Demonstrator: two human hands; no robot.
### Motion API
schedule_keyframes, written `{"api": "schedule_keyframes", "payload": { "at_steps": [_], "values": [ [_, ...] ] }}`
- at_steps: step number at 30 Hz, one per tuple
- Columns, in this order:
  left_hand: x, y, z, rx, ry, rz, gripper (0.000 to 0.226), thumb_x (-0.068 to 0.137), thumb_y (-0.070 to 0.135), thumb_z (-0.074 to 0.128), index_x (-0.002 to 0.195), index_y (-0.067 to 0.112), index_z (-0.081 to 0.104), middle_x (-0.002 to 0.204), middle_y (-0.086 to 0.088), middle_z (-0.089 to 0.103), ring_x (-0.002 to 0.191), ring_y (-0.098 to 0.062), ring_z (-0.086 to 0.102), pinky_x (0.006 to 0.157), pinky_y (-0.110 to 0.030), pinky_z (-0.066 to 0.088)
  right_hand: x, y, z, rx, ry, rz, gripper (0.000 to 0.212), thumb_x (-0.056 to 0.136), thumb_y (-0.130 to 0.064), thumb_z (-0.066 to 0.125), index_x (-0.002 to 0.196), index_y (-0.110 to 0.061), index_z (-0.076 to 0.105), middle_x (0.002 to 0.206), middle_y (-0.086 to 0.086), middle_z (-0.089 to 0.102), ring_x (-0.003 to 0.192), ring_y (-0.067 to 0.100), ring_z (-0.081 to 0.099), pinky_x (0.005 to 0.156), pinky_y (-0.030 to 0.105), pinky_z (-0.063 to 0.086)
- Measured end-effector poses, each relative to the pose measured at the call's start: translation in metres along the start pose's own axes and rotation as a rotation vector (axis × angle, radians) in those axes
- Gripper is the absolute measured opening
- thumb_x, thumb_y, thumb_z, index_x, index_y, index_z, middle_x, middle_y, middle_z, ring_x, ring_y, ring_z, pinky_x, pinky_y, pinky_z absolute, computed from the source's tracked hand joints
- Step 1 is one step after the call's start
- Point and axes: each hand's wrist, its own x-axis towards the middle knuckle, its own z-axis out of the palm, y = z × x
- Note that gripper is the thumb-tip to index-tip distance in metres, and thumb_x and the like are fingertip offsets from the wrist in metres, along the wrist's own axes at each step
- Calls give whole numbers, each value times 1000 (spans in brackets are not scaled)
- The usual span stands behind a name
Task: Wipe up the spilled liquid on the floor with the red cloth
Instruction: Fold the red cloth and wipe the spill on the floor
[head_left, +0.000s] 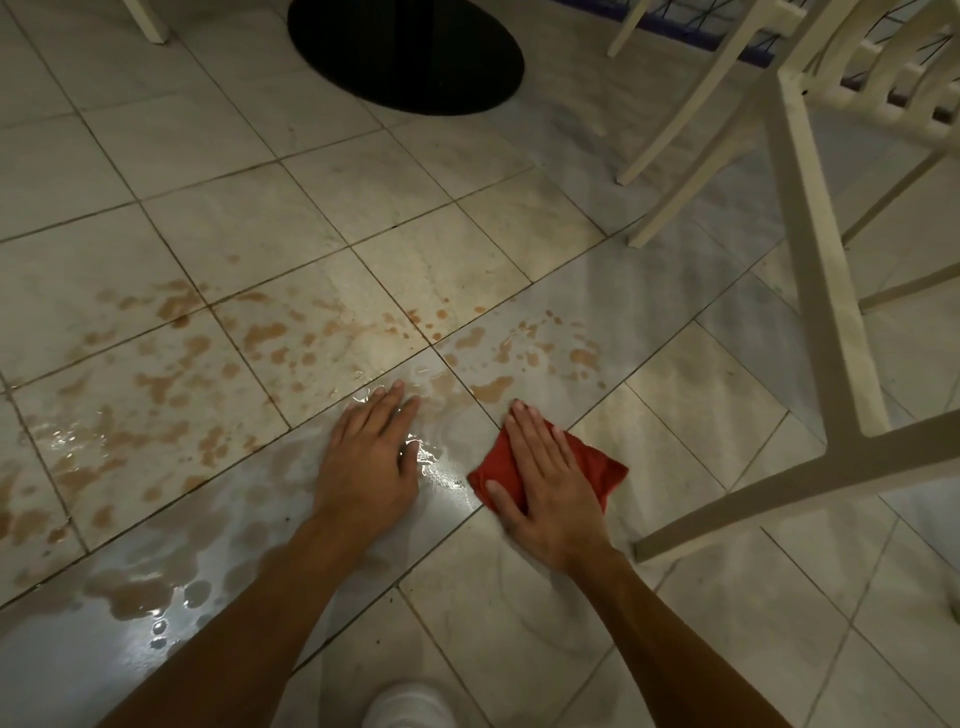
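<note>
A folded red cloth (605, 470) lies flat on the tiled floor (519, 613), right of centre. My right hand (545, 480) presses down on it with straight fingers, covering most of it. My left hand (371, 457) rests flat on the wet floor just left of the cloth, fingers straight, holding nothing. Brownish spilled liquid (171, 436) spreads in blotches and drops across the tiles from the far left to beyond my hands, with a shiny pool (150, 603) near my left forearm.
A white plastic chair (810, 291) stands close on the right, its legs reaching the floor beside the cloth. A black round table base (410, 57) sits at the top centre. My white shoe (408, 706) shows at the bottom edge.
</note>
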Motion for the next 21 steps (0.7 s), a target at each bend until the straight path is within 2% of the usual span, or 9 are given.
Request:
{"api": "schedule_keyframes", "payload": {
  "at_steps": [5, 7, 10, 12, 18, 21],
  "values": [
    [-2, 5, -1, 3, 5, -11, 62, 99, 36, 38, 157, 18, 49, 168, -3, 41, 155, -26, 36, 127, -51, 27, 35, -13, 5, 37, 56, 303, 86, 112, -70, 18, 175, -18, -8, 183, -3, -15, 168, 12, -20, 139, 46, 0],
    [-2, 7, -1, 2, 8, -28, 63, 99, 35, 37, 158, 19, 48, 169, -2, 39, 156, -25, 34, 128, -51, 25, 45, -23, 6, 35, 32, 271, 85, 112, -68, 17, 175, -17, -10, 183, -1, -17, 167, 12, -22, 139, 47, -1],
    [-3, 6, -1, 10, 1, -28, 62, 100, 36, 36, 159, 19, 47, 169, -2, 38, 157, -25, 34, 128, -52, 26, 27, -23, 2, 0, -28, 25, 84, 115, -64, 26, 175, -18, -9, 183, -1, -17, 168, 11, -20, 139, 44, -4],
    [-2, 2, -1, 18, -10, -13, 62, 101, 38, 35, 159, 20, 48, 169, -2, 39, 157, -24, 34, 128, -51, 26, 9, -12, -1, 10, -54, -53, 85, 114, -64, 32, 175, -20, -8, 183, -4, -16, 168, 10, -17, 139, 44, -3],
    [-3, 3, -2, 18, 2, -5, 62, 101, 38, 35, 157, 18, 49, 168, -3, 41, 155, -26, 37, 126, -53, 30, 36, -7, 3, 25, 33, 246, 85, 112, -69, 20, 175, -19, -9, 183, -3, -17, 167, 10, -21, 139, 46, 0],
    [-3, 8, -2, 13, 15, -27, 62, 99, 36, 36, 157, 17, 50, 167, -4, 42, 155, -26, 37, 126, -53, 29, 54, -22, 3, 6, 9, 173, 84, 114, -65, 21, 175, -16, -7, 183, 2, -16, 168, 13, -22, 139, 46, -2]
  ]
}}
